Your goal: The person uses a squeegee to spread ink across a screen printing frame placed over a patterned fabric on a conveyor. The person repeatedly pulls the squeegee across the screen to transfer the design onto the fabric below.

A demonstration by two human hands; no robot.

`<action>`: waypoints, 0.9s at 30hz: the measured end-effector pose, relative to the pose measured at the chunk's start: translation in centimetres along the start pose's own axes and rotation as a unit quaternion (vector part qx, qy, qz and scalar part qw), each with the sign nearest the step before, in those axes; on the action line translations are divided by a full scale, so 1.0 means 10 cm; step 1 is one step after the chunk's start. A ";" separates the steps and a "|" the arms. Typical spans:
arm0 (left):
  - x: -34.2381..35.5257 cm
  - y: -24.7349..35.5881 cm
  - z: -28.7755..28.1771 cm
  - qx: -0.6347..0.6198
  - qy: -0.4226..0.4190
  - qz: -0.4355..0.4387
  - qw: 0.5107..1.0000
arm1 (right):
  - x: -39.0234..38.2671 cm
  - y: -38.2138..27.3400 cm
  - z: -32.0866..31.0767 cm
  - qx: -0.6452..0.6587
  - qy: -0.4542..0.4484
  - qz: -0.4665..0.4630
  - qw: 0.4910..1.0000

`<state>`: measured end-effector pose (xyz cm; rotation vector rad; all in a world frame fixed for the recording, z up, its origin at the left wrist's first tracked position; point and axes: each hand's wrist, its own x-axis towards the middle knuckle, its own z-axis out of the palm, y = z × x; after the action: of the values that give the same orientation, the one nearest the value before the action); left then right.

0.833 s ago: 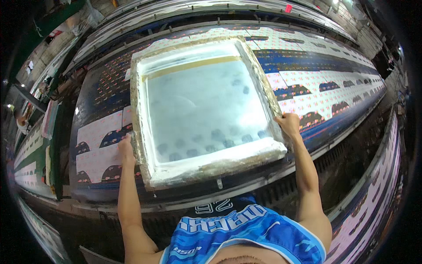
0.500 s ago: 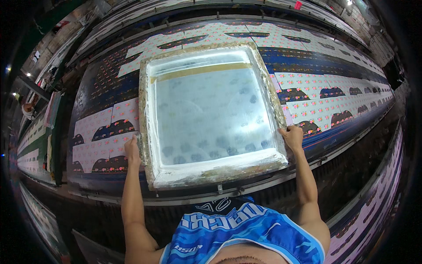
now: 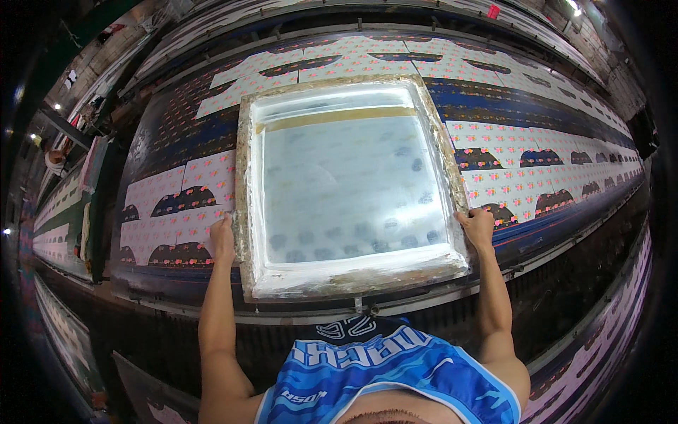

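Note:
A large screen printing frame [image 3: 348, 191], with pale translucent mesh, a tan strip near its top and a white-smeared, worn border, sits over the long printing table [image 3: 166, 283]. My left hand [image 3: 223, 234] grips the frame's left side near the lower corner. My right hand [image 3: 474, 227] grips the right side at about the same height. Pale fabric pieces with pink flower print [image 3: 176, 233] and dark rounded patches lie beside the frame on both sides and beyond it. What lies directly beneath the mesh shows only as faint dark shapes.
A metal rail [image 3: 332, 312] runs along the table's near edge. Another printed table [image 3: 610, 318] is at the lower right, and a green-edged table [image 3: 53, 240] stands at the left. A person [image 3: 56, 161] is at the far left. More long tables run across the back.
The frame and both my hands have shifted to the right, and the frame now sits squarer to the table. The top of the frame appears lower in view.

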<state>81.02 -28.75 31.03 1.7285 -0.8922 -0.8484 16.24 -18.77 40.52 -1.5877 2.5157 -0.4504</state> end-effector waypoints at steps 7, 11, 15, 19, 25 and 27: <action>-0.01 -0.09 0.04 0.004 -0.002 -0.023 1.000 | 0.06 0.13 0.01 0.013 0.012 -0.013 1.000; -0.12 0.15 0.12 0.093 -0.021 -0.029 0.995 | 0.04 0.18 -0.04 0.007 0.001 0.010 1.000; -0.02 0.04 0.05 0.163 -0.031 -0.033 0.986 | 0.05 0.09 -0.06 0.021 -0.001 0.005 1.000; -0.02 -0.03 0.10 0.204 -0.028 0.006 0.979 | 0.06 0.12 -0.04 0.000 -0.007 -0.010 1.000; -0.03 0.10 0.10 0.263 -0.068 0.004 0.963 | -0.18 -0.23 -0.19 -0.062 0.000 -0.092 0.994; -0.01 -0.01 0.04 0.246 -0.059 0.017 0.967 | -0.42 -0.67 -0.24 0.043 -0.053 -0.184 0.981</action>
<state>80.68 -28.84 30.87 2.0926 -1.2906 -0.7533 23.24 -17.25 44.70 -1.9892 2.0971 -0.4902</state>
